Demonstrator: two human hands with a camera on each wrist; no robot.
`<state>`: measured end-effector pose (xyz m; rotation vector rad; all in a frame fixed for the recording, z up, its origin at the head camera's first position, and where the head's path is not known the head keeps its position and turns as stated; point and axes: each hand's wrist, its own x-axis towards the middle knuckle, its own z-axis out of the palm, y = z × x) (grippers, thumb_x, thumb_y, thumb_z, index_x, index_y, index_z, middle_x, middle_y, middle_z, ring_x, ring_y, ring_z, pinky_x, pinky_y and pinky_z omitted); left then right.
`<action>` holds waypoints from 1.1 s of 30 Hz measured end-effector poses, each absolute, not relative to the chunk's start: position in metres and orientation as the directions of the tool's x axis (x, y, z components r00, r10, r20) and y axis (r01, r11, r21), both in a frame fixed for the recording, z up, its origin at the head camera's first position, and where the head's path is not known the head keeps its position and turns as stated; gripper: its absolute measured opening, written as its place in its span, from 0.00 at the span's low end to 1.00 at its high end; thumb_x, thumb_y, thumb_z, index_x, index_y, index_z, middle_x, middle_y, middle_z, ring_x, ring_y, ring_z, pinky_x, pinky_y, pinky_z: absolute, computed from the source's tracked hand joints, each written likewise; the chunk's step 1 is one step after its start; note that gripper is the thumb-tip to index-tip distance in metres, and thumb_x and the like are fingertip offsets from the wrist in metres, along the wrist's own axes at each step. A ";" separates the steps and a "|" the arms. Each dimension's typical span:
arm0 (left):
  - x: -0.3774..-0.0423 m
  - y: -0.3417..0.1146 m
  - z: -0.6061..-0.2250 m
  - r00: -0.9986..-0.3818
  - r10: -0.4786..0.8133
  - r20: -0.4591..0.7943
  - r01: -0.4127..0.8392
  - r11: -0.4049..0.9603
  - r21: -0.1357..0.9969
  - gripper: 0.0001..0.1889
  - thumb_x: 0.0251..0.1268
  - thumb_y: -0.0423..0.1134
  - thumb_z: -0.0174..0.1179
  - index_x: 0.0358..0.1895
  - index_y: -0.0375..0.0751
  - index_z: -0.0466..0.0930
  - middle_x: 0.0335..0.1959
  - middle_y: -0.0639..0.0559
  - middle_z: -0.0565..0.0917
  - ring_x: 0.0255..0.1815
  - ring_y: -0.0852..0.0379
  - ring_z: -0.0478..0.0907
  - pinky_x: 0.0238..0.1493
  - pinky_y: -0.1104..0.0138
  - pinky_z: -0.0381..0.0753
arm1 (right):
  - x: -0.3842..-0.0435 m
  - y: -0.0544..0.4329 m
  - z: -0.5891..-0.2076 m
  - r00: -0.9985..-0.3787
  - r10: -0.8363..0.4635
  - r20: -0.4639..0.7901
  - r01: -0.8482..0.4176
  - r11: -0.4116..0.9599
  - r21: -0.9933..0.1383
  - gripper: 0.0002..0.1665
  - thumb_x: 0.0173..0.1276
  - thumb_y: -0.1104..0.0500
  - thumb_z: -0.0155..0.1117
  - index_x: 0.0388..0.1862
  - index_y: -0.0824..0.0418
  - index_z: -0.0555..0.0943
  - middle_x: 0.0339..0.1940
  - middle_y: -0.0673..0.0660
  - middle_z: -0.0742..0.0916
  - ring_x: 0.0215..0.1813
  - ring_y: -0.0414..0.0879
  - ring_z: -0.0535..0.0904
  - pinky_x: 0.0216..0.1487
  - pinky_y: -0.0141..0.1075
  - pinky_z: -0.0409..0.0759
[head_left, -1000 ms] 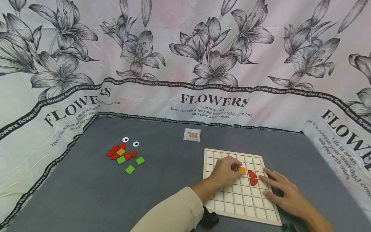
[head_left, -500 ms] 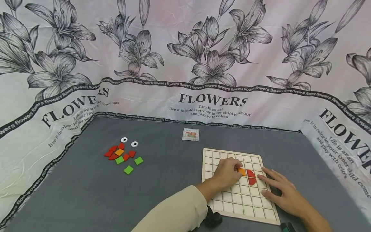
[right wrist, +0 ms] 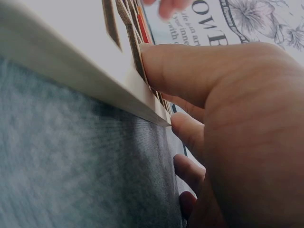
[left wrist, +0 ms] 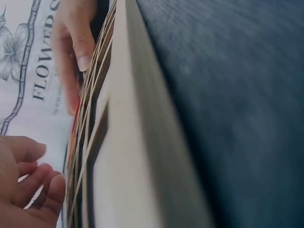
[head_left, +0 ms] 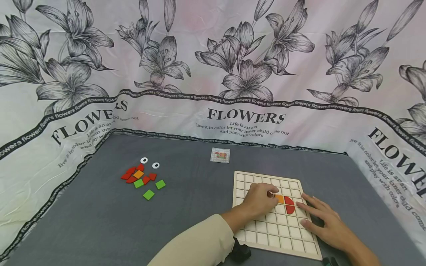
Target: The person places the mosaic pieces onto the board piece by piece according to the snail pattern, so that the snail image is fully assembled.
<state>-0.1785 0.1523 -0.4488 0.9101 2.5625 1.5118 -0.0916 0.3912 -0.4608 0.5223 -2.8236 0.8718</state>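
The pale wooden grid board (head_left: 279, 242) lies on the table at the right of the head view. An orange square tile (head_left: 280, 199) lies in a cell left of two red quarter-round tiles (head_left: 289, 205), which sit one below the other as a half disc. My left hand (head_left: 261, 199) is over the board at the orange tile, thumb and forefinger apart; in the left wrist view its loosely curled fingers (left wrist: 54, 190) hold nothing. My right hand (head_left: 327, 223) rests with spread fingers on the board's right edge, the thumb (right wrist: 175, 69) on its top face.
Loose red tiles (head_left: 132, 179), green tiles (head_left: 148, 194), an orange tile (head_left: 138, 174) and two white rings with black centres (head_left: 155, 165) lie at the left. A small picture card (head_left: 220, 155) lies behind the board. A flower-printed curtain (head_left: 246, 118) bounds the table.
The orange tile has gone from beneath my left fingertips to lying in its cell beside the red tiles. My left thumb and forefinger have parted. My right hand stays at the board's edge.
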 end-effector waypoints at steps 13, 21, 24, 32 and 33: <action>-0.176 0.110 -0.415 -0.762 0.404 0.507 0.590 0.110 0.800 0.11 0.57 0.28 0.66 0.45 0.34 0.85 0.39 0.47 0.86 0.36 0.58 0.81 0.37 0.75 0.78 | -0.090 0.397 -0.462 -0.931 -0.278 0.237 -0.363 0.782 -0.508 0.30 0.64 0.58 0.68 0.66 0.53 0.76 0.75 0.45 0.63 0.69 0.71 0.55 0.46 0.72 0.51; -0.172 0.067 -0.398 -0.729 0.354 0.586 0.639 0.047 0.767 0.13 0.57 0.26 0.66 0.46 0.34 0.84 0.40 0.45 0.85 0.36 0.52 0.81 0.38 0.68 0.80 | -0.089 0.399 -0.464 -0.927 -0.286 0.241 -0.372 0.769 -0.520 0.30 0.64 0.59 0.68 0.66 0.55 0.75 0.75 0.45 0.62 0.70 0.69 0.53 0.46 0.73 0.50; -0.171 0.051 -0.396 -0.728 0.322 0.606 0.651 0.048 0.757 0.13 0.57 0.27 0.66 0.46 0.34 0.84 0.40 0.45 0.85 0.36 0.53 0.81 0.39 0.67 0.80 | -0.090 0.400 -0.464 -0.929 -0.284 0.236 -0.368 0.771 -0.521 0.30 0.64 0.59 0.68 0.66 0.55 0.75 0.75 0.43 0.61 0.71 0.68 0.52 0.46 0.73 0.50; -0.167 0.009 -0.391 -0.732 0.206 0.649 0.672 0.068 0.737 0.13 0.53 0.22 0.67 0.44 0.28 0.83 0.37 0.41 0.85 0.35 0.44 0.81 0.37 0.51 0.81 | -0.092 0.396 -0.465 -0.928 -0.292 0.231 -0.371 0.771 -0.517 0.31 0.64 0.59 0.68 0.67 0.53 0.75 0.75 0.43 0.62 0.70 0.68 0.53 0.46 0.73 0.51; -0.165 0.002 -0.388 -0.737 0.192 0.648 0.670 0.081 0.738 0.13 0.53 0.21 0.67 0.44 0.28 0.83 0.37 0.40 0.85 0.34 0.44 0.81 0.36 0.50 0.80 | -0.093 0.395 -0.465 -0.928 -0.293 0.231 -0.372 0.769 -0.519 0.30 0.64 0.59 0.68 0.66 0.53 0.75 0.75 0.43 0.62 0.70 0.69 0.54 0.46 0.73 0.51</action>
